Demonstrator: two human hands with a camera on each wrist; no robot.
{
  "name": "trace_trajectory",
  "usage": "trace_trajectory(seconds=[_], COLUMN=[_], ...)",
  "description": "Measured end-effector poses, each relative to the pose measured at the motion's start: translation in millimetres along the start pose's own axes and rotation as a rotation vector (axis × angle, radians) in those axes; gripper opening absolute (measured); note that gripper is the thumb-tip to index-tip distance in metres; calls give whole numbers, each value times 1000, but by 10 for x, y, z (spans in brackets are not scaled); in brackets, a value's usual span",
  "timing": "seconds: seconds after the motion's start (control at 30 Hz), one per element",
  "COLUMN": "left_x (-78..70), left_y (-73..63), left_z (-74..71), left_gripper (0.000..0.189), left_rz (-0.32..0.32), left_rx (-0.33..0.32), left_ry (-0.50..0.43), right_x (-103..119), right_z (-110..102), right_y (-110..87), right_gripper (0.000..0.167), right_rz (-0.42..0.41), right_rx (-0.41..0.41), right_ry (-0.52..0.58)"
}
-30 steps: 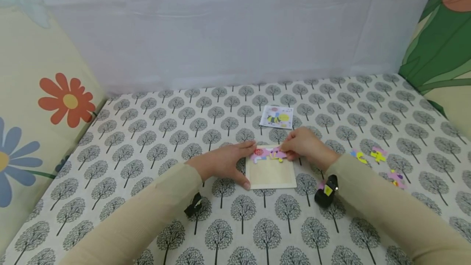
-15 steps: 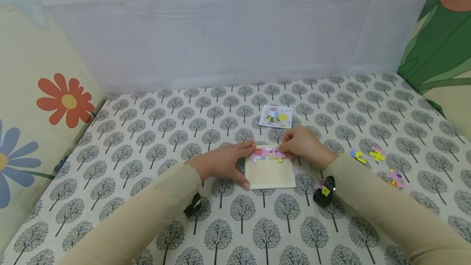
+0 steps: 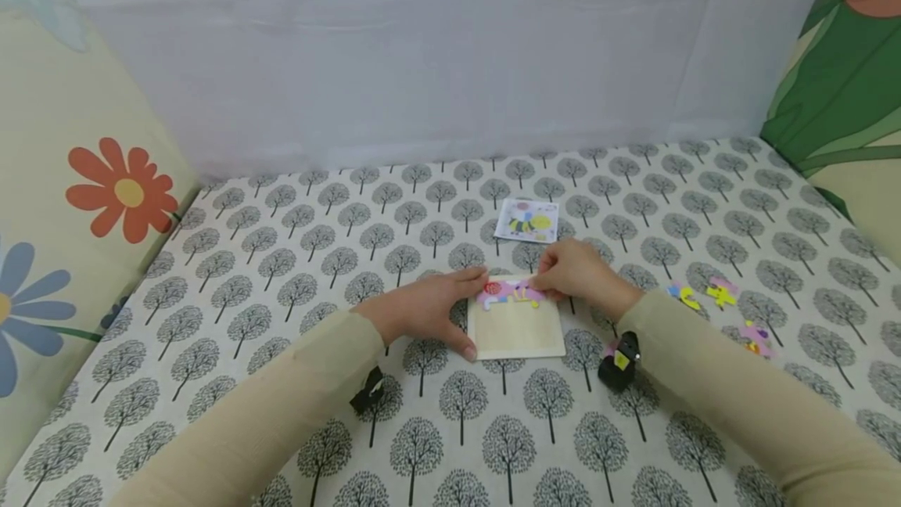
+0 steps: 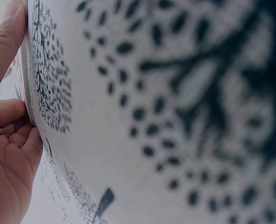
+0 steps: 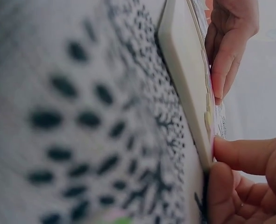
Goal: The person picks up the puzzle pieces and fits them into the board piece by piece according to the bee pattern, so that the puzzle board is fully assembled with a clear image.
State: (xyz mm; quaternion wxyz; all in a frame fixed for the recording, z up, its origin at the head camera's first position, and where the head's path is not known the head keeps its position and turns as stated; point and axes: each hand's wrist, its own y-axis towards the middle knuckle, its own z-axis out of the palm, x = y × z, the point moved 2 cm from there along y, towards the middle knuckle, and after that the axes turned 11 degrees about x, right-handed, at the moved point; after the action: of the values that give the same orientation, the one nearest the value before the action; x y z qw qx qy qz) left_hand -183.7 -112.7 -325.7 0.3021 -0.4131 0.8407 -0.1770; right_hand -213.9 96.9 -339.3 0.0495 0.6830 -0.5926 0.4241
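Note:
A shallow pale wooden puzzle board [image 3: 517, 335] lies flat in the middle of the table. My left hand [image 3: 425, 307] holds its left side, thumb at the near corner and index finger at the far one. Along the board's far edge sit pink puzzle pieces: one with a red patch [image 3: 493, 289] at left, and a pink-and-yellow puzzle piece [image 3: 522, 293] beside it. At the far right corner my right hand [image 3: 577, 271] pinches this second piece, its right end hidden by fingertips. In the right wrist view, the right thumb [image 5: 243, 154] touches the piece above the board's rim.
A picture card with a bee [image 3: 528, 221] lies beyond the board. Loose puzzle pieces lie to the right: blue-and-yellow [image 3: 684, 297], yellow-and-pink [image 3: 722, 293] and pink-and-purple [image 3: 756, 337]. Another pink bit shows beside the right wrist strap [image 3: 619, 362]. A white backdrop [image 3: 422, 61] stands behind the tree-print cloth [image 3: 303, 245].
The pink-and-yellow piece has shifted slightly left, up against the red-patched piece, with my right hand moving along. The left hand keeps its place on the board.

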Motion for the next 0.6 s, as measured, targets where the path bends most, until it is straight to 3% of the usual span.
trace_trajectory(seconds=[0.4,0.6], left_x=[-3,0], left_y=[-3,2], left_z=[-20,-6], left_gripper=[107,107], left_rz=[7,2], left_rx=[-1,4], left_ry=[8,2], right_x=[40,2], right_z=[-8,-7], right_y=[2,0], right_gripper=[20,19], right_rz=[4,-5], right_rx=[23,26], right_ry=[-14,33])
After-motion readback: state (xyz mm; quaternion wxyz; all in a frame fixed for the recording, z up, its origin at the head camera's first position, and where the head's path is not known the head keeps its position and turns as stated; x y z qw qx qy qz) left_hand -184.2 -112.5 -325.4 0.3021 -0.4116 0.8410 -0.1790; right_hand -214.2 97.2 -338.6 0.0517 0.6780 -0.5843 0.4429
